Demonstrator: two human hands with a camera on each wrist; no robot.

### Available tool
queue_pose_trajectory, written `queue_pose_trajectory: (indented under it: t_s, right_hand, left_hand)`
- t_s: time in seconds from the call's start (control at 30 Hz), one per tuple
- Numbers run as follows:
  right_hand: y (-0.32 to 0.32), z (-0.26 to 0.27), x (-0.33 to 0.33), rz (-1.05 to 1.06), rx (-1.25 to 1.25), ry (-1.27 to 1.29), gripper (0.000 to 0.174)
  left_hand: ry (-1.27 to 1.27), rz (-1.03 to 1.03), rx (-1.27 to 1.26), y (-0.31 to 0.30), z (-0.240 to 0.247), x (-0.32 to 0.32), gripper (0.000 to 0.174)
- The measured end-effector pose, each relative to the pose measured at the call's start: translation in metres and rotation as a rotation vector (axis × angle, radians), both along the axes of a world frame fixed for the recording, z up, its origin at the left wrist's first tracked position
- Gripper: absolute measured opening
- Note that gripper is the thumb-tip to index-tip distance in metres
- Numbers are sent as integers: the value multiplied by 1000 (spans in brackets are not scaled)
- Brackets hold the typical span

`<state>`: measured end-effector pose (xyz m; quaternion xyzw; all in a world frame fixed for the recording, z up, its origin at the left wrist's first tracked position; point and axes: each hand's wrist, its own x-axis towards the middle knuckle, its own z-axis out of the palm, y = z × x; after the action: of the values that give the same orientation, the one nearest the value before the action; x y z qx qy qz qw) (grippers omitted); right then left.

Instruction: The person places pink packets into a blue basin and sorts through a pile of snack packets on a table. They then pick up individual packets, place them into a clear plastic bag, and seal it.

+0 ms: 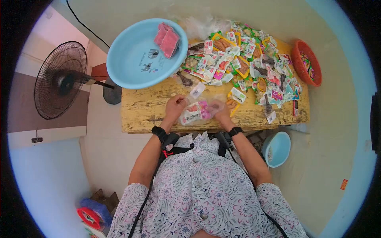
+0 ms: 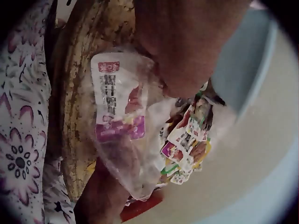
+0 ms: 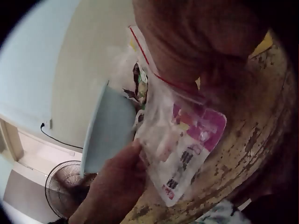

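Note:
A clear plastic bag (image 3: 156, 112) with a red line along its mouth hangs between the two hands over the front of the table. Inside it lies a white and purple snack packet (image 1: 194, 112) (image 2: 119, 98). The left hand (image 1: 176, 108) pinches the bag's left edge between thumb and fingers. At the bag's right end, the mouth side, the right hand (image 1: 223, 114) grips the plastic, its fingertips partly hidden by the film. Just right of that hand a yellow-edged packet (image 1: 234, 104) rests on the wood, and a small white-labelled packet (image 1: 197, 90) lies behind the bag.
A heap of mixed snack packets (image 1: 242, 59) covers the back right of the yellow table (image 1: 147, 107). A blue basin (image 1: 131, 59) holding pink cloths (image 1: 167, 39) stands back left, a red basket (image 1: 317, 79) at the right. A fan (image 1: 63, 81) stands left; a small blue bucket (image 1: 282, 148) is below.

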<state>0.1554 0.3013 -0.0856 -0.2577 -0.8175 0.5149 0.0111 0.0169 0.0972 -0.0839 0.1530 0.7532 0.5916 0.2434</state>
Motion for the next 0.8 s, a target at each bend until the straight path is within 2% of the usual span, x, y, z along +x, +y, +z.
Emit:
queue_pose_trajectory:
  t_s: [0.07,0.17,0.27,0.37,0.47,0.57,0.67,0.77,0.8]
  right_hand:
    - [3,0,-5,35,41,-77,23]
    - [3,11,-8,117,223,-106,28]
    - [8,0,-7,242,88,-92,28]
    - [-3,13,-23,361,-25,2,24]
    - [-4,-17,-40,455,17,1,36]
    - [-10,-5,-55,516,147,-210,34]
    - [-16,13,-52,453,219,-28,22]
    - [-11,21,-42,410,113,117,20]
    - [-5,24,-39,415,84,51,21]
  left_hand:
    - [-15,107,159,-2,-6,0,11]
    - [-58,350,115,-4,-15,-3,11]
    - [-132,455,218,-8,-1,1,11]
    - [-66,538,134,-12,0,0,12]
    - [161,472,46,-26,5,-6,13]
    - [200,442,20,-38,14,-7,15]
    - [274,494,29,-46,-3,-13,18]
    - [381,383,-108,-50,39,-8,21]
    - [286,316,-58,-51,45,-5,21]
